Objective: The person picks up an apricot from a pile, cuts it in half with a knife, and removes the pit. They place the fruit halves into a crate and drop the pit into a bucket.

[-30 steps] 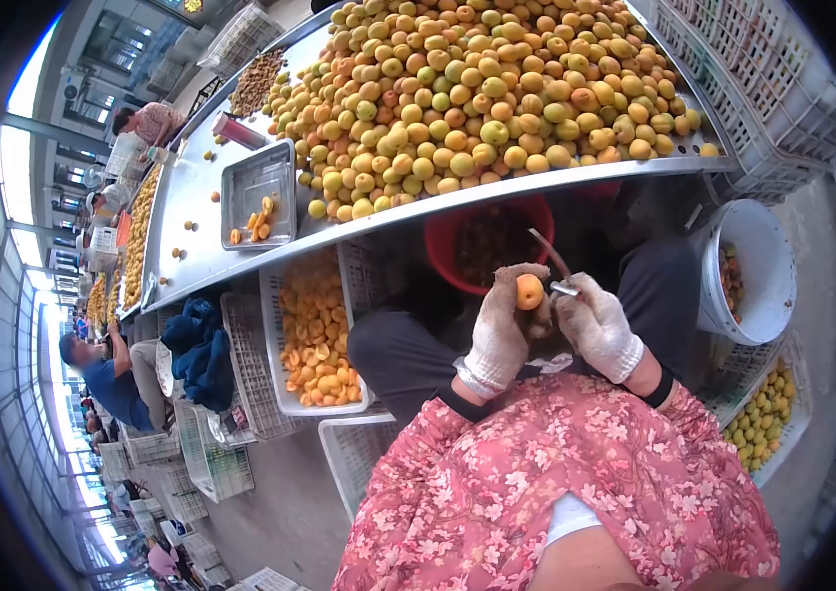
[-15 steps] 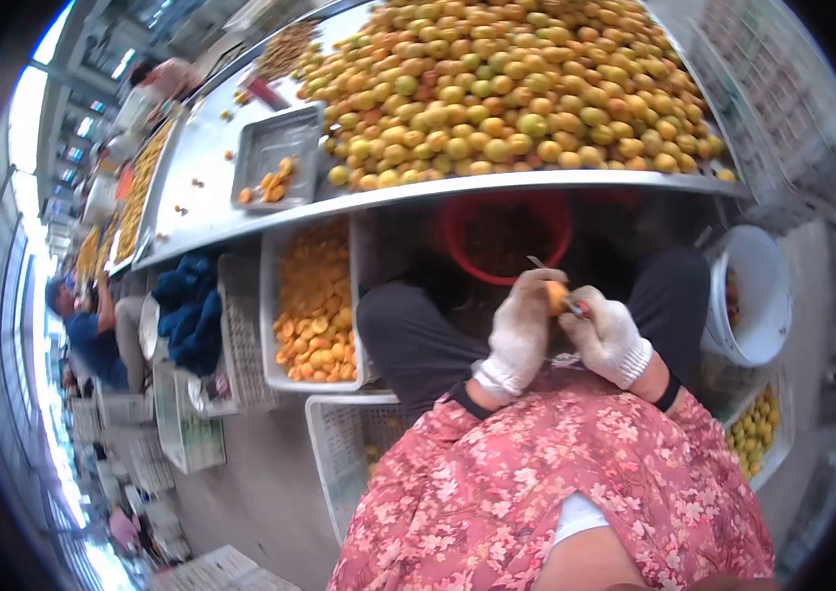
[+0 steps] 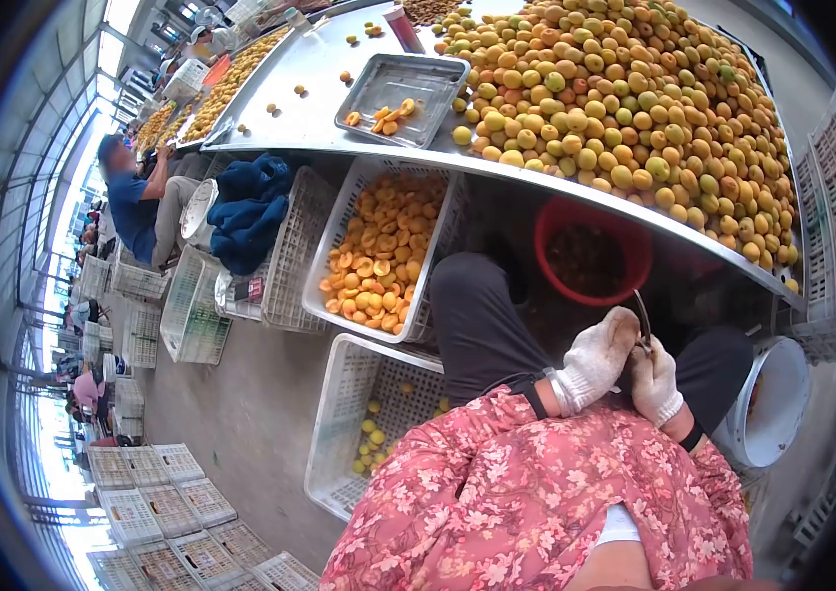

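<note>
My left hand (image 3: 595, 360), in a white glove stained brown, is closed in front of my lap; what its curled fingers hold is hidden. Right beside it, my right hand (image 3: 656, 384), gloved too, grips a small knife (image 3: 643, 317) whose thin blade points up between the hands. Beyond them, under the table edge, stands a red basin (image 3: 643, 264) with dark brownish scraps inside. A big heap of yellow-orange apricots (image 3: 625, 118) covers the right part of the metal table (image 3: 305, 69). Several apricot pieces (image 3: 393, 115) lie in a steel tray (image 3: 428, 74).
A white crate (image 3: 324, 266) of apricot halves (image 3: 379, 251) stands left of my knees. Nearer is another crate (image 3: 324, 463) with a few green-yellow fruits. A white bucket (image 3: 777, 404) is at my right. A seated person (image 3: 132, 202) works at the far left; stacked crates (image 3: 172, 512) lie below.
My view has swung left, so the scene sits further right. The orange fruit seen in my left hand no longer shows, and the knife blade now points more upright.
</note>
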Motion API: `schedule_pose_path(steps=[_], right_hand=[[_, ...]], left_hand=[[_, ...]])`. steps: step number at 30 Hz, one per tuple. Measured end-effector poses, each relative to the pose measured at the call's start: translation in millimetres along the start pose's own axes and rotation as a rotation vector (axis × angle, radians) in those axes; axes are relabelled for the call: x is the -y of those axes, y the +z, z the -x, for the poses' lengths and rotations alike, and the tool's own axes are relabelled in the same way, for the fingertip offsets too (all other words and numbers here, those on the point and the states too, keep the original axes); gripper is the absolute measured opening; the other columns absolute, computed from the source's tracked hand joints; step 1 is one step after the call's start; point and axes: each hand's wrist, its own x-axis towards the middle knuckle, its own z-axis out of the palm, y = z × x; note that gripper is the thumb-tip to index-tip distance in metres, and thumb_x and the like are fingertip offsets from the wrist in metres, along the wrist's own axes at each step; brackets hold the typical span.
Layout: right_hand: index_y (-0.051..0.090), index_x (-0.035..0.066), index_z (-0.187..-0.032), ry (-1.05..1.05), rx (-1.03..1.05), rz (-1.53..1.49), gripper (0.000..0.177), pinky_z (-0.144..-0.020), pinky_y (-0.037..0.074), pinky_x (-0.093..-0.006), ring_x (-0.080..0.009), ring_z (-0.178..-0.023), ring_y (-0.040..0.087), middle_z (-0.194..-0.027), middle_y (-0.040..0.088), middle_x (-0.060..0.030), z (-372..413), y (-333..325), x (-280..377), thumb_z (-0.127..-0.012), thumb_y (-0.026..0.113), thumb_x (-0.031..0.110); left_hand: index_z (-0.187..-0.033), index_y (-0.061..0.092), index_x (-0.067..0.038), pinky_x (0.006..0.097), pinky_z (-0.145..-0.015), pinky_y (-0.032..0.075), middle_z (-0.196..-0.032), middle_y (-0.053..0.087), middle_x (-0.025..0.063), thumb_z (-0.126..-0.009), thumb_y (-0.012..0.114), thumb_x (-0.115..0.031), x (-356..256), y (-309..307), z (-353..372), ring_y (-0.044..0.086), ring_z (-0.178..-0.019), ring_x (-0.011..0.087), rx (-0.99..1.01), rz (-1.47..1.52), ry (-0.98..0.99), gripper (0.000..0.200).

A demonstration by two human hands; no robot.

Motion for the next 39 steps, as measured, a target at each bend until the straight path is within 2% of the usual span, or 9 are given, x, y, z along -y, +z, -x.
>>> schedule_pose_path(steps=[7,9,10,13,17,19,21,24,39], right_hand=[[0.057,0.004,-0.092,0.014,-0.076,-0.131,0.030,-0.054,0.043,-0.0265,-0.0098,-0.057,0.052,-0.068,0.057,-0.0006,-13.6,-1.3,-7.4,-0.101,0.053,0.033],[0.055,0.009,-0.084,0.650,0.239,-0.901,0.039,-0.045,0.037,-0.0283,-0.0102,-0.042,0.040,-0.056,0.044,0.0024,-18.7,-12.3,29.3,-0.100,0.051,0.044],[0.052,0.012,-0.079,0.587,0.449,-0.971,0.047,-0.038,0.027,-0.0287,-0.0105,-0.034,0.026,-0.049,0.030,0.0048,-21.8,-16.1,29.4,-0.098,0.049,0.055],[0.055,0.011,-0.081,0.463,0.434,-1.112,0.051,-0.036,0.024,-0.0281,-0.0104,-0.033,0.027,-0.045,0.030,0.0039,-12.9,-10.6,38.1,-0.096,0.048,0.059],[0.055,0.006,-0.104,0.387,0.010,-0.730,0.024,-0.036,0.031,-0.0242,-0.0078,-0.041,0.038,-0.067,0.050,0.0015,-9.1,-1.7,49.5,-0.101,0.053,0.030],[0.054,0.006,-0.109,0.376,0.036,-0.572,0.016,-0.042,0.036,-0.0218,-0.0064,-0.050,0.045,-0.074,0.053,0.0018,-6.9,0.4,33.4,-0.100,0.050,0.018],[0.057,0.005,-0.104,0.297,0.016,-0.509,0.014,-0.055,0.039,-0.0224,-0.0045,-0.062,0.048,-0.072,0.054,0.0023,-5.1,7.5,28.2,-0.098,0.054,0.018],[0.058,0.003,-0.099,0.142,0.046,-0.264,0.018,-0.058,0.043,-0.0280,-0.0083,-0.063,0.053,-0.069,0.058,-0.0009,-6.3,5.4,17.7,-0.099,0.054,0.021],[0.057,0.002,-0.096,0.108,0.065,-0.018,0.018,-0.062,0.047,-0.0310,-0.0130,-0.070,0.059,-0.076,0.062,-0.0064,-10.1,7.4,29.8,-0.099,0.054,0.020]], left_hand=[[-0.115,0.057,-0.007,0.0331,-0.081,0.050,-0.096,0.065,0.0113,-0.101,0.049,-0.027,-7.5,-6.9,-5.6,0.065,-0.091,0.0221,0.021,0.091,-0.021,0.026],[-0.117,0.056,-0.007,0.0305,-0.084,0.049,-0.101,0.063,0.0069,-0.102,0.050,-0.025,-1.2,-9.9,-9.0,0.062,-0.094,0.0164,0.039,0.271,0.019,0.024],[-0.118,0.056,-0.007,0.0283,-0.087,0.048,-0.105,0.060,0.0035,-0.103,0.049,-0.024,-1.3,-12.0,-9.1,0.057,-0.097,0.0120,0.061,0.360,0.088,0.024],[-0.126,0.051,-0.008,0.0298,-0.086,0.048,-0.106,0.059,0.0054,-0.104,0.047,-0.031,-7.7,-17.9,-16.6,0.056,-0.092,0.0138,0.108,0.827,-0.070,0.033],[-0.132,0.046,-0.009,0.0393,-0.093,0.049,-0.111,0.060,0.0113,-0.101,0.052,-0.036,-14.3,-22.8,-26.0,0.058,-0.100,0.0235,0.255,1.183,-0.050,0.041],[-0.133,0.044,-0.009,0.0424,-0.096,0.048,-0.113,0.060,0.0131,-0.100,0.053,-0.037,-18.4,-21.2,-25.4,0.059,-0.104,0.0266,0.249,1.219,-0.034,0.044],[-0.136,0.043,-0.010,0.0449,-0.101,0.046,-0.120,0.059,0.0150,-0.100,0.055,-0.036,-22.4,-20.5,-24.9,0.058,-0.111,0.0292,0.272,1.206,-0.022,0.046],[-0.138,0.042,-0.010,0.0451,-0.103,0.044,-0.123,0.059,0.0150,-0.099,0.056,-0.037,-24.5,-21.1,-23.3,0.057,-0.117,0.0302,0.272,1.201,-0.063,0.049],[-0.136,0.041,-0.009,0.0433,-0.104,0.044,-0.123,0.060,0.0142,-0.098,0.057,-0.039,-33.2,-16.0,-17.0,0.056,-0.120,0.0307,0.188,1.064,-0.017,0.051]])
